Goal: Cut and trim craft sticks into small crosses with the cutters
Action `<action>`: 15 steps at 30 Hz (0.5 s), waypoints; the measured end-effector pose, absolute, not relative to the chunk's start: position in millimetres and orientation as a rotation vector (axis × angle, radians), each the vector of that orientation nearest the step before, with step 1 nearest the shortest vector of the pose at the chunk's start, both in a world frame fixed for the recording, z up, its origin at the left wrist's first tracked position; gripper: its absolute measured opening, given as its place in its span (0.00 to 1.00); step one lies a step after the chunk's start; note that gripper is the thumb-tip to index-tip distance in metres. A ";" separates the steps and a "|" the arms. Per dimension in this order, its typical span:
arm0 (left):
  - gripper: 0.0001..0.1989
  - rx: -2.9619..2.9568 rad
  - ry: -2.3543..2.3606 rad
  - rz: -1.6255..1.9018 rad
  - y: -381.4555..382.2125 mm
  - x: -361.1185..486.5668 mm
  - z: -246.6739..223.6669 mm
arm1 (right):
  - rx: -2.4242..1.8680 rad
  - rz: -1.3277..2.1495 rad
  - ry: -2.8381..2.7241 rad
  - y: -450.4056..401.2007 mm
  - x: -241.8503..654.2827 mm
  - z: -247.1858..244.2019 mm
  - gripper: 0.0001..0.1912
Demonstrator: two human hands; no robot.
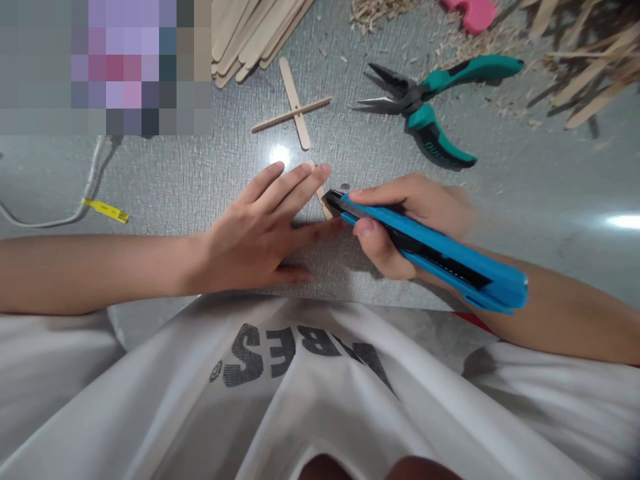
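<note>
My left hand (265, 230) lies flat on the grey table, its fingers spread and pressing down on a wooden craft stick (323, 197) that is mostly covered. Closed around a blue utility knife (440, 247), my right hand (400, 213) holds the blade end against the stick, close to the left fingertips. Just beyond the left hand, two craft sticks (297, 110) form a cross. Green-and-black needle-nose pliers (415, 100) rest to the right of the cross with their jaws apart.
A pile of craft sticks (250, 33) sits at the back. Wood shavings (380, 13), a pink object (475, 13) and cut stick pieces (595, 73) lie at the back right. On the left runs a grey cable (90, 180) with a yellow tag (107, 210).
</note>
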State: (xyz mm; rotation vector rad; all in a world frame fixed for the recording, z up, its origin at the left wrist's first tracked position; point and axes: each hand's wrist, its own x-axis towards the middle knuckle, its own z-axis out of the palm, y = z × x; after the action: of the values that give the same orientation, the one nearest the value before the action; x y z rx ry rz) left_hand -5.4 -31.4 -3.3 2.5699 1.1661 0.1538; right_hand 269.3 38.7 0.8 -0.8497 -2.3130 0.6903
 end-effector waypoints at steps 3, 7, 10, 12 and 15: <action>0.48 2.568 1.171 0.138 -31.7 -4.9 -2.8 | -0.653 0.603 -2.335 40.6 263.1 1.4 0.11; 0.49 2.574 1.166 0.127 -35.2 -3.4 -1.8 | -0.567 0.527 -2.384 44.6 258.3 3.8 0.14; 0.48 2.574 1.172 0.140 -38.6 -2.1 -2.6 | -0.528 0.505 -2.416 49.7 256.4 5.6 0.14; 0.48 2.566 1.172 0.142 -39.4 -1.4 -4.1 | -0.494 0.504 -2.440 53.6 255.1 6.0 0.12; 0.48 2.553 1.156 0.149 -38.3 -0.7 -6.9 | -0.487 0.493 -2.445 57.4 253.4 5.3 0.07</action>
State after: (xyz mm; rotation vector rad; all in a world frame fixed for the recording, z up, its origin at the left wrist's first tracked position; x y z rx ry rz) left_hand -0.7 -38.3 -6.9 2.5529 1.1558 0.1487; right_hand 253.4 57.4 5.3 -0.4872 -2.4445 0.4933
